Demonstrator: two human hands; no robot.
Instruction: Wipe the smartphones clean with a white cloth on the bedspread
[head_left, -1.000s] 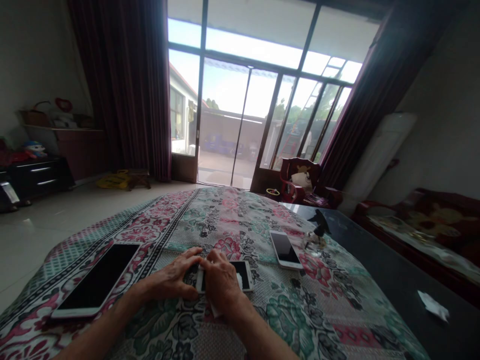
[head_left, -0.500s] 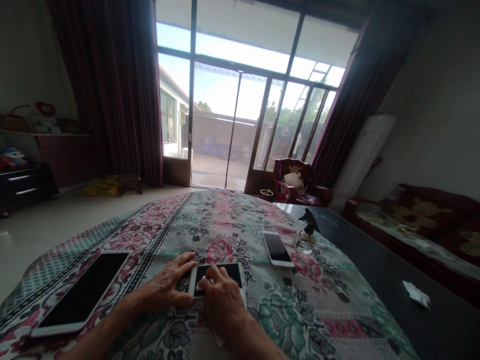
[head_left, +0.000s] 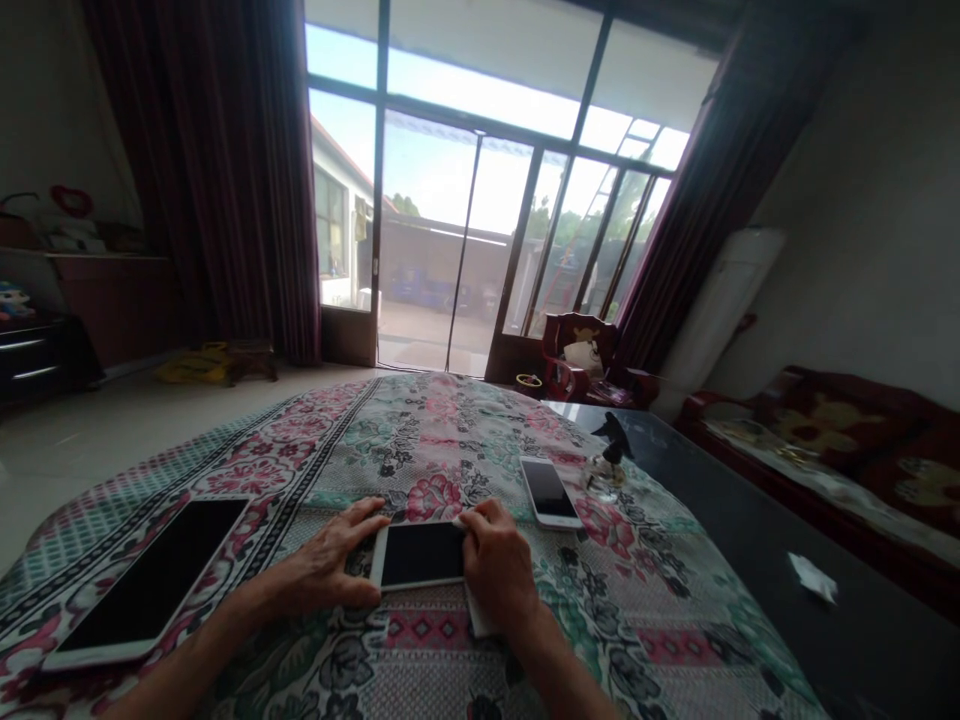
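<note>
A white smartphone (head_left: 421,556) with a dark screen lies flat on the flowered tablecloth (head_left: 442,680). My left hand (head_left: 339,560) rests at its left edge, fingers and thumb spread, steadying it. Closed in a pinch, my right hand (head_left: 499,562) presses a white tissue (head_left: 480,618) at the phone's right end; most of the tissue is hidden under the hand. A second white smartphone (head_left: 551,493) lies to the right, and a larger white tablet (head_left: 154,580) lies to the left, both with dark screens.
A clear spray bottle with a black trigger (head_left: 611,465) stands beyond the second phone. On the dark table (head_left: 720,490) at the right lies a crumpled white tissue (head_left: 812,578). A wooden sofa (head_left: 832,420) stands at the far right, a wooden chair (head_left: 581,355) near the glass doors.
My right hand has slid right across the phone's screen with the tissue, baring the screen's middle. My left hand stays at the left edge. The view has shifted slightly.
</note>
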